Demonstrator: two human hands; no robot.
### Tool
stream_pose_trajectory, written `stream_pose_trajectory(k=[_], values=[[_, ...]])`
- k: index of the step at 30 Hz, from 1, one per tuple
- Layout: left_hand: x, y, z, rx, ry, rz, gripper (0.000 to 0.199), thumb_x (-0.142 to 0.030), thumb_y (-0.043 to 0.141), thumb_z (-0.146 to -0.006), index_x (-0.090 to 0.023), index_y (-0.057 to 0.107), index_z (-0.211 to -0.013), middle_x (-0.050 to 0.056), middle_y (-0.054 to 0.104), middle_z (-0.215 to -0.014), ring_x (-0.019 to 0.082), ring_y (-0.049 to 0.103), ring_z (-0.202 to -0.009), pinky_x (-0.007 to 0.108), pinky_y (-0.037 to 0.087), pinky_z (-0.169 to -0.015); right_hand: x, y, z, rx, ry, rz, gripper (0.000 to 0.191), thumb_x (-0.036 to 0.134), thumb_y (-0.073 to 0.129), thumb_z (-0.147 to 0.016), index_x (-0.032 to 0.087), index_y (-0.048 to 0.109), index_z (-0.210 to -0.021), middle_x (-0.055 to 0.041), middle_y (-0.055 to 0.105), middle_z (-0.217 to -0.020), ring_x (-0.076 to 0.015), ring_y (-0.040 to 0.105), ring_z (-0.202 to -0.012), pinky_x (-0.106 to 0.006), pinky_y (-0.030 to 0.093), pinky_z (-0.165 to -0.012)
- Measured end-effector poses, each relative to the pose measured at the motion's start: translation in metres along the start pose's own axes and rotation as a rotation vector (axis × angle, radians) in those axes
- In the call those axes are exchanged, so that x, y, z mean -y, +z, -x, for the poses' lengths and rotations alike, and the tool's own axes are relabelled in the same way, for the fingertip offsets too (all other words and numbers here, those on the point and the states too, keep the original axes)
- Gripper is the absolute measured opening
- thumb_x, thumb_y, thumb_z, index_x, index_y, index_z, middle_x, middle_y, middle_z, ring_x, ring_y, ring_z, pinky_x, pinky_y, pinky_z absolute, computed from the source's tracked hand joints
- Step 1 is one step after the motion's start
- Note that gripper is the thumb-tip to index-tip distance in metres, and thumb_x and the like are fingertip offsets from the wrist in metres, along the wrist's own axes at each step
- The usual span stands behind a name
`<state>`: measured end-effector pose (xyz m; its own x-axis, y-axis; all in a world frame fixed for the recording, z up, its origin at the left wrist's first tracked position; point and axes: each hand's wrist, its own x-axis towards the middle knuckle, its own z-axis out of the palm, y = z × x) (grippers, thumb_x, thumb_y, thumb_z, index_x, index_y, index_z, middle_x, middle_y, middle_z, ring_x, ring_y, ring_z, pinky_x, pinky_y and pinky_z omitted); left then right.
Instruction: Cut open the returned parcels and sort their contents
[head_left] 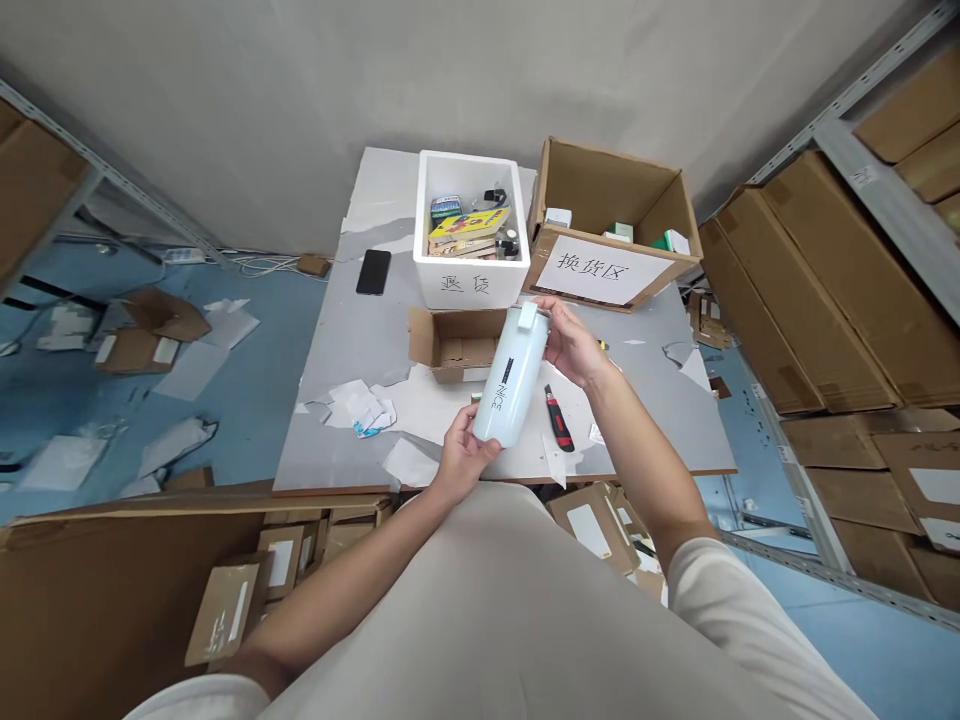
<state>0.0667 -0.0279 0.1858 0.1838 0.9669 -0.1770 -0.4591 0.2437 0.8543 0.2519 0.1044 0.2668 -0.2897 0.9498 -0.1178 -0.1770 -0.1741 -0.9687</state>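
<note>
A pale blue tumbler (513,378) with dark "NICE" lettering is held tilted over the table, its lidded top leaning away to the right. My left hand (466,450) is closed around the bottom end. At the lid end, my right hand (568,342) grips the other side. Just behind the tumbler stands an opened small cardboard box (450,350), partly hidden by it. A red and black utility knife (558,420) lies on the table to the right of the tumbler.
A white foam box (469,285) with books and small goods stands at the back, beside a labelled cardboard carton (615,270). A black phone (373,272) and crumpled paper (361,408) lie on the table (330,345). Box-filled shelves flank the right; a big carton (97,600) stands front left.
</note>
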Motion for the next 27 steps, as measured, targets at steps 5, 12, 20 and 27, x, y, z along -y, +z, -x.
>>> stream_pose_trajectory(k=[5,12,20,27], values=[[-0.004,0.002,-0.001,0.153,-0.203,0.178,0.075,-0.074,0.051,-0.076,-0.014,0.053,-0.122,0.018,0.063,-0.116,0.033,0.062,-0.107,0.050,0.049,-0.091,0.003,-0.003,0.004,0.042,-0.045,0.049,0.060,0.065,0.070,-0.063,0.029,0.047,-0.105,-0.0026,0.060,-0.102,-0.0197,0.060,-0.084,-0.035,0.052,-0.069],[0.001,0.008,-0.011,-0.092,-0.078,0.033,0.076,-0.044,0.082,-0.061,-0.028,0.043,-0.124,0.010,0.045,-0.139,0.021,0.063,-0.102,0.041,0.053,-0.086,0.009,0.000,0.000,-0.161,-0.053,0.134,0.054,0.053,0.079,-0.062,0.028,0.049,-0.099,-0.0002,0.057,-0.097,-0.0140,0.056,-0.074,-0.027,0.051,-0.060],[0.002,0.013,-0.004,-0.020,-0.130,0.205,0.057,-0.065,0.058,-0.078,-0.022,0.052,-0.115,0.011,0.062,-0.119,0.025,0.064,-0.100,0.048,0.050,-0.089,0.005,0.000,0.005,-0.076,-0.071,0.098,0.050,0.061,0.068,-0.071,0.031,0.046,-0.105,0.0010,0.058,-0.092,-0.0145,0.055,-0.075,-0.030,0.051,-0.064],[0.001,0.014,-0.003,-0.020,-0.213,0.285,0.062,-0.068,0.046,-0.084,-0.019,0.054,-0.121,0.013,0.065,-0.112,0.024,0.066,-0.093,0.050,0.047,-0.092,-0.002,-0.008,-0.003,-0.109,-0.220,0.297,0.052,0.068,0.062,-0.070,0.029,0.047,-0.101,-0.0034,0.058,-0.107,-0.0191,0.054,-0.097,-0.035,0.048,-0.078]])
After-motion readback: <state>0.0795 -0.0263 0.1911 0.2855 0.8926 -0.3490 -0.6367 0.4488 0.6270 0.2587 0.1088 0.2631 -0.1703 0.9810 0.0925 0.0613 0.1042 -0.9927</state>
